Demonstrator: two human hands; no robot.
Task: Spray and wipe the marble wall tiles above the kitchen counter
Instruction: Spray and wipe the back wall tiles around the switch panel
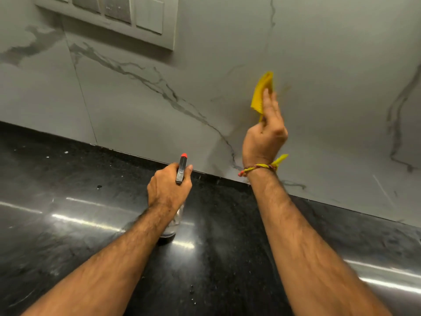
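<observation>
The marble wall tiles (pixel 319 76) are pale grey with dark veins and rise behind the black counter. My right hand (pixel 266 131) presses a yellow cloth (pixel 262 92) flat against the tile, fingers pointing up; a thread band circles that wrist. My left hand (pixel 168 188) grips a spray bottle (pixel 181 169) with a dark head and a red nozzle tip that points at the wall. The bottle's clear body shows below the hand and its base rests on the counter.
The glossy black stone counter (pixel 68 201) runs along the wall with specks and droplets on it. A switch panel (pixel 127 17) is set in the wall at the upper left.
</observation>
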